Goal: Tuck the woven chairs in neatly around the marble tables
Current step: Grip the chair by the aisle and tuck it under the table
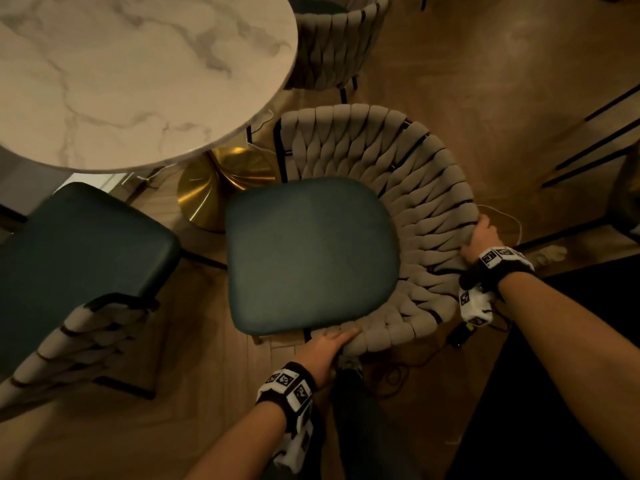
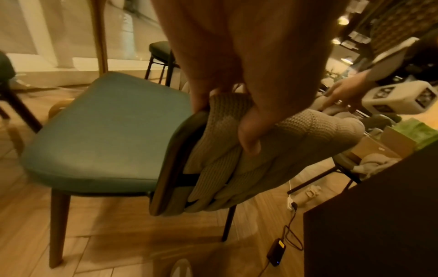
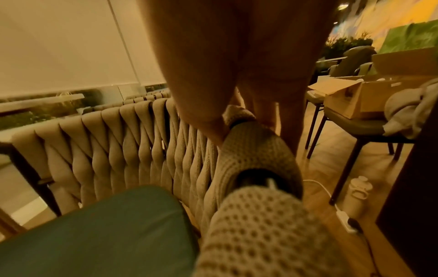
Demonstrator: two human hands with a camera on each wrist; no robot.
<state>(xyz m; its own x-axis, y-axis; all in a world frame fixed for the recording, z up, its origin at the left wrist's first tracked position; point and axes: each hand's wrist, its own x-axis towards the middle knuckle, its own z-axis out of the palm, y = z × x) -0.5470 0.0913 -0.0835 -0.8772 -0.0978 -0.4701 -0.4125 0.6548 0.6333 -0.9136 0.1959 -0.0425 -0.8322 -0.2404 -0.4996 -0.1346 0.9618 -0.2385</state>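
Note:
A woven chair (image 1: 388, 161) with a teal seat (image 1: 311, 254) and a curved beige braided back stands just off the edge of the round marble table (image 1: 131, 74), turned sideways to it. My left hand (image 1: 329, 348) grips the near end of the woven back (image 2: 237, 150), thumb over the knit, fingers behind the frame. My right hand (image 1: 483, 237) grips the top rim of the back (image 3: 255, 150) further round, thumb inside and fingers outside. The chair looks slightly tilted in the left wrist view.
A second woven chair (image 1: 76, 244) stands at the left, partly under the table. A third chair (image 1: 339, 39) sits at the far side. The gold table base (image 1: 221, 188) is close to the seat. Cables and a charger (image 1: 459, 336) lie on the wood floor. A dark cabinet (image 1: 554, 375) stands at my right.

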